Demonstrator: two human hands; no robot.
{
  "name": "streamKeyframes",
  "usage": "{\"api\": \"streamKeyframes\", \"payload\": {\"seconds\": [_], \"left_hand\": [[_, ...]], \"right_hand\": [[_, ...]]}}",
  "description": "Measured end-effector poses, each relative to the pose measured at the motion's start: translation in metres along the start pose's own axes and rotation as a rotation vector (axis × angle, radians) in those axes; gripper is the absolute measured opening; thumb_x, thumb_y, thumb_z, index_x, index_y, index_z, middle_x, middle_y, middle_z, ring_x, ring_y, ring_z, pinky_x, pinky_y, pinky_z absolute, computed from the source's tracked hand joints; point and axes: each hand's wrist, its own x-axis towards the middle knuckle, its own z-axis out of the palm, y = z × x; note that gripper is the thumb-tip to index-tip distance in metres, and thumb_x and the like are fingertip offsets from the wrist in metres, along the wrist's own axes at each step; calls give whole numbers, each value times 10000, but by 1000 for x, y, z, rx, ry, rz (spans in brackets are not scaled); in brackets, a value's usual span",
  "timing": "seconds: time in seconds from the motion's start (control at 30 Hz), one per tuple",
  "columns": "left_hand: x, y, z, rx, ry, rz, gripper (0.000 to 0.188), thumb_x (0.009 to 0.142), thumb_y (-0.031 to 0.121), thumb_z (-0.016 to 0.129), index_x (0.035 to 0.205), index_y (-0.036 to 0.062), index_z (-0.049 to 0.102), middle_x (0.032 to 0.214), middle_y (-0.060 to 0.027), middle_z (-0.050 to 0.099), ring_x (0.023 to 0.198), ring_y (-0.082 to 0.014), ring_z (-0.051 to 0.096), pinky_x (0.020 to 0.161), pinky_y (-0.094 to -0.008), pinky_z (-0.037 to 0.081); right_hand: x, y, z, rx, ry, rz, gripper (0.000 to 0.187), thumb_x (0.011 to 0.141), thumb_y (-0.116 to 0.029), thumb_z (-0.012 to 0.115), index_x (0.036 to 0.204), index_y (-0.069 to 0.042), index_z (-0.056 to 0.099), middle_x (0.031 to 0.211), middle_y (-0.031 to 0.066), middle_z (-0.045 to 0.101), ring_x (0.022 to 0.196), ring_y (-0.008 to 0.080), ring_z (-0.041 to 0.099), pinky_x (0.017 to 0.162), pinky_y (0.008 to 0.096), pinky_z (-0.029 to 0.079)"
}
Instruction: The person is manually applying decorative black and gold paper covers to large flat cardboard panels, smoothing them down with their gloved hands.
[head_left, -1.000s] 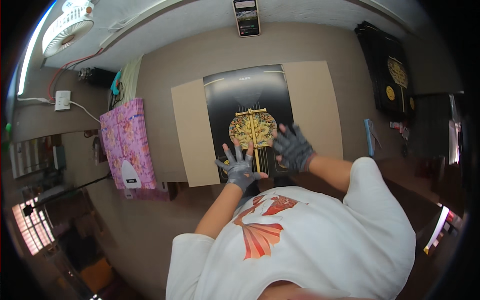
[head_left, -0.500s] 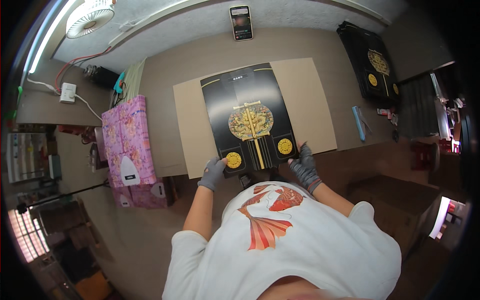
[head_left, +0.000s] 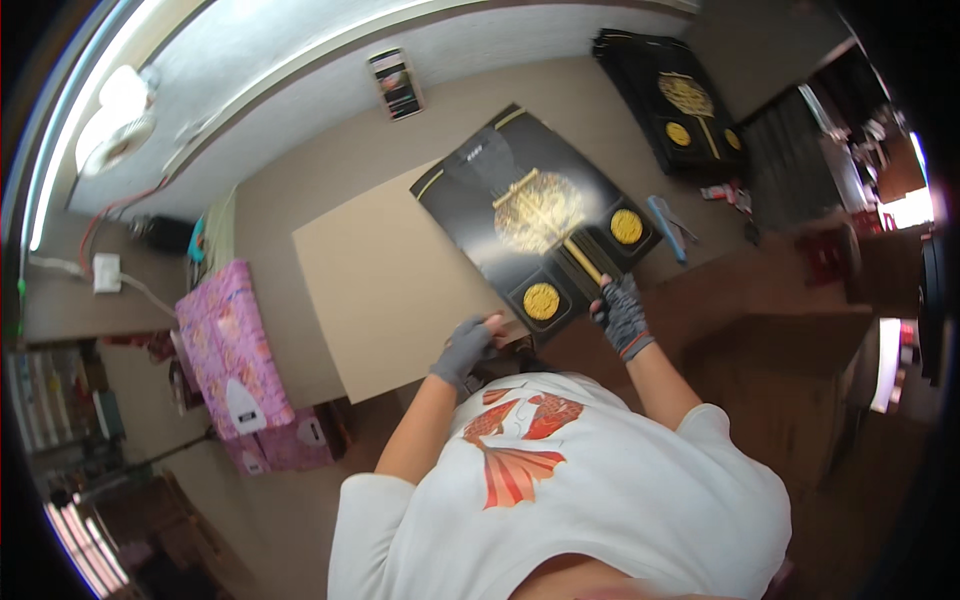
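A flat, glossy black printed piece (head_left: 490, 225) with a gold round emblem and two gold medallions lies at a slant. Its left part overlaps a plain brown cardboard sheet (head_left: 380, 280). My right hand (head_left: 622, 315), in a grey fingerless glove, is closed on the near edge of the black piece, thumb on top. My left hand (head_left: 464, 350), gloved alike, has its fingers curled together at the near edge of the cardboard, beside the black piece's lower left corner. Whatever sits between those fingertips is too blurred to make out.
A stack of black printed pieces (head_left: 645, 110) lies at the far right, with a blue-handled tool (head_left: 667, 228) nearer. Pink floral packages (head_left: 228, 350) are piled at the left. A phone (head_left: 396, 84) leans at the back. A large carton (head_left: 770, 370) stands at the lower right.
The black piece has turned and shifted right over the cardboard, baring the cardboard's left part. My right hand has closed on its near edge; my left has come off its lower left corner. The view has tilted.
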Motion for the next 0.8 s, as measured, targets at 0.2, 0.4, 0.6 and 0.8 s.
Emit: {"api": "streamKeyframes", "payload": {"seconds": [0.2, 0.4, 0.6, 0.8], "left_hand": [[-15, 4, -61, 108, 416, 123, 439, 931, 313, 606, 1274, 39, 580, 1054, -78, 678, 801, -87, 595, 707, -240, 509], [-46, -33, -128, 417, 846, 294, 468, 876, 256, 658, 1242, -23, 575, 1131, -144, 645, 968, -226, 622, 837, -350, 506], [-78, -19, -124, 966, 1285, -305, 822, 777, 379, 718, 1411, -34, 398, 1380, -266, 454, 1303, -382, 432, 1098, -418, 356], [-83, -45, -154, 759, 1219, -217, 877, 780, 402, 696, 1394, -125, 358, 1439, -319, 387, 1363, -395, 374, 1110, -416, 339]], "right_hand": [[93, -149, -83, 245, 148, -235, 183, 925, -217, 671, 1013, -166, 518, 716, 2, 546, 539, 127, 571, 410, 236, 440], [229, -239, -146, 55, 221, -151, 192, 913, -271, 648, 1033, -147, 565, 747, 66, 593, 583, 173, 559, 456, 321, 428], [323, -226, -175, -55, 500, -54, 347, 894, -396, 634, 1185, -215, 576, 1085, 44, 662, 935, 264, 603, 829, 596, 416], [326, -238, -185, 333, 72, -176, 589, 853, -344, 677, 1395, -210, 492, 1428, 47, 499, 1343, 326, 377, 1054, 609, 299]]}}
